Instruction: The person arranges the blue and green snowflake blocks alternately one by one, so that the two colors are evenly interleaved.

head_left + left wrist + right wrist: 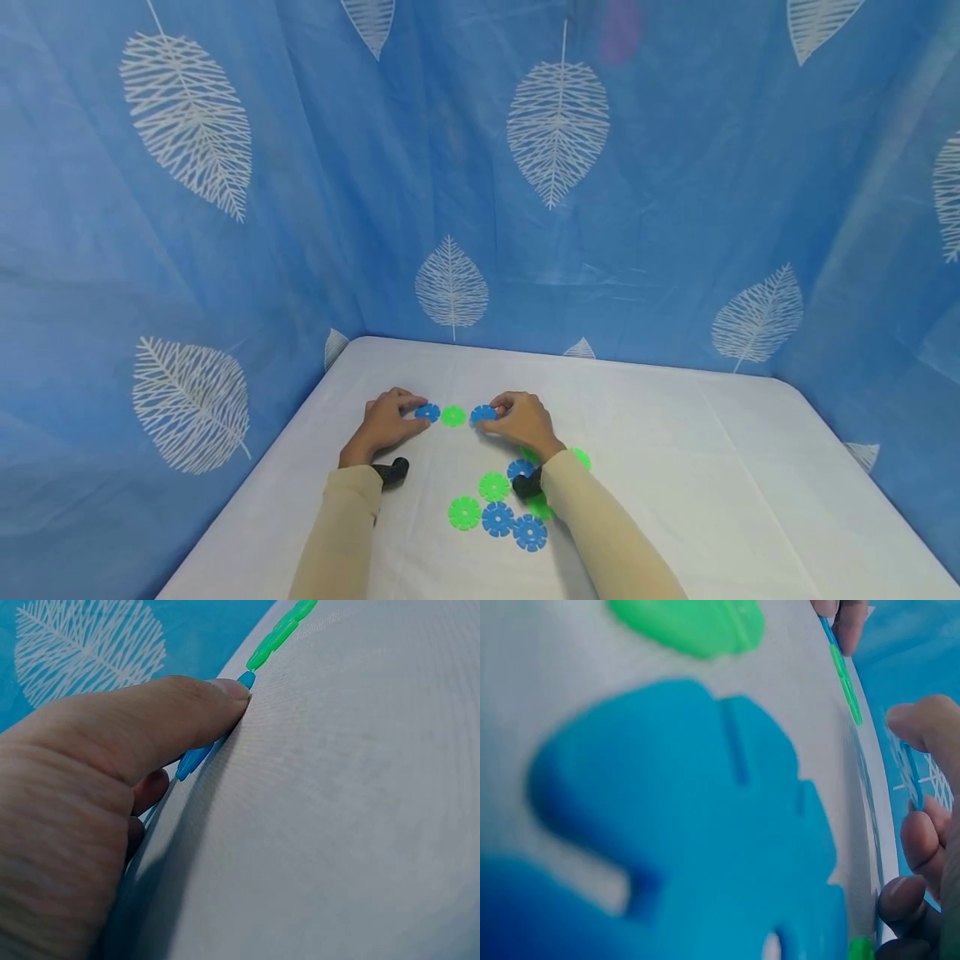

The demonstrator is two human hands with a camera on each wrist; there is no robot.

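My left hand (386,423) grips a notched blue plastic disc (427,412) by its edges, thumb on the near side. In the left wrist view, the thumb hides most of that disc. A green disc (453,416) lies flat just to its right, between the two hands; whether it touches the left blue disc is unclear. My right hand (527,421) pinches a second blue disc (482,413), on the green disc's other side. In the right wrist view, this pinched disc (913,776) is held on edge between thumb and fingers, apart from the green one (845,685).
Nearer me, several loose discs lie on the white tabletop, among them a green one (464,513) and a blue one (530,532). Some are partly under my right forearm. Blue leaf-patterned curtains (450,167) stand behind the table and at its sides.
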